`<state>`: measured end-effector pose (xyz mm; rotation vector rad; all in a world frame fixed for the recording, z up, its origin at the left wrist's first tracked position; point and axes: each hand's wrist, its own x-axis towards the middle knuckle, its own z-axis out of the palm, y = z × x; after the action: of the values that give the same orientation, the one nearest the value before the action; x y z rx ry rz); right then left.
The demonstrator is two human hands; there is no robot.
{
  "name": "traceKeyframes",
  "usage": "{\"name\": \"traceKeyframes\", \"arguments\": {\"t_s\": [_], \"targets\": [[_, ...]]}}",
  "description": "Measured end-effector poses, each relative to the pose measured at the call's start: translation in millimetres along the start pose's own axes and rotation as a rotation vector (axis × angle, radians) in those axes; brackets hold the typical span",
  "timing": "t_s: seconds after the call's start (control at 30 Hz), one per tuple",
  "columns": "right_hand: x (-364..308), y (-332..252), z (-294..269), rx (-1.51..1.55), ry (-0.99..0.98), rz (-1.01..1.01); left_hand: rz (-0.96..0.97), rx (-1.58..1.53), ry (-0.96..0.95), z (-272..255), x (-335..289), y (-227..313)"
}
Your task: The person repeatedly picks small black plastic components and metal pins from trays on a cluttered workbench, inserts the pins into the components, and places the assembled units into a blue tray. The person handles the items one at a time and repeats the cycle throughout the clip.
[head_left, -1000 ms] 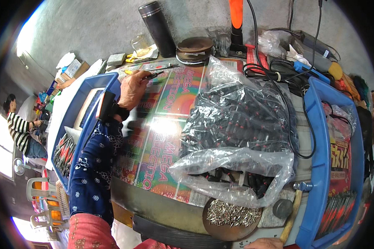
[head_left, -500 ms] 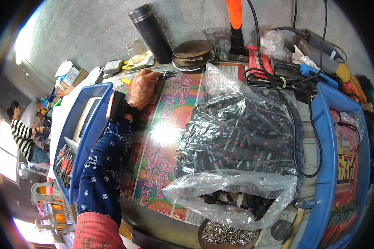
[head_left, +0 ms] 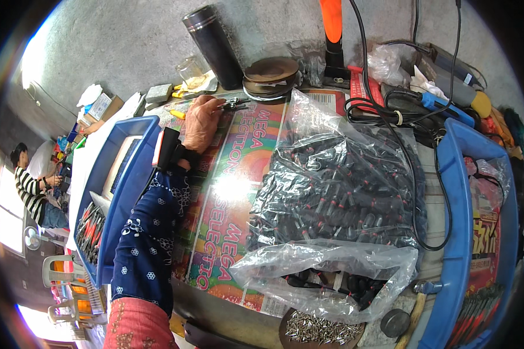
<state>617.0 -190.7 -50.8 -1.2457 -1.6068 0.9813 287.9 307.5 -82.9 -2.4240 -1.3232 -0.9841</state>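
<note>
My left hand (head_left: 202,123) reaches far across the table, wearing a black wrist strap, its fingers curled down. At the fingertips is a small cluster of thin black and silver parts (head_left: 236,104), too small to name; the fingers appear closed on part of it. Beneath lies a colourful printed sheet (head_left: 215,232). To the right of the hand, a clear plastic bag (head_left: 326,256) is packed with black-handled pieces with red bands. A round dish (head_left: 285,337) of small silver metal pins (head_left: 323,329) sits near the front edge. My right hand is out of view.
Blue bins stand at left (head_left: 117,232) and right (head_left: 448,232), both holding red-and-black pieces. Along the wall are a black flask (head_left: 215,49), stacked reels (head_left: 271,72) and a looping black cable (head_left: 413,198). A hammer (head_left: 418,311) lies front right. Another person (head_left: 32,192) sits far left.
My left hand has shifted very slightly right, its fingers still at the small parts. The parts at the fingertips have changed position a little. The whole view has moved slightly.
</note>
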Motion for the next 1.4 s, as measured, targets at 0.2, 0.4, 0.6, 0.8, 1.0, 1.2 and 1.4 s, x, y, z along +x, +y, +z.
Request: {"name": "traceKeyframes", "arguments": {"t_s": [0.2,0.4,0.6,0.8,1.0,1.2,1.4], "targets": [[0,-3,1,0.011,-0.035,0.074,0.038,-0.046,-0.036,-29,-17,20],[-7,-9,2,-0.085,-0.022,0.11,0.098,-0.052,-0.126,-100,-53,58],[-18,5,21,0.014,0.178,0.046,0.055,0.06,-0.151,-194,-93,67],[-23,10,26,-0.02,0.249,0.101,-0.063,0.222,-0.107,-284,-143,36],[-21,6,32,-0.038,0.291,0.153,-0.25,0.34,-0.222,-335,-194,-4],[-21,5,34,-0.127,0.304,0.159,-0.328,0.296,-0.228,-334,-227,-21],[-18,7,37,-0.167,0.31,0.108,-0.316,0.415,-0.307,-326,-231,-29]]}}
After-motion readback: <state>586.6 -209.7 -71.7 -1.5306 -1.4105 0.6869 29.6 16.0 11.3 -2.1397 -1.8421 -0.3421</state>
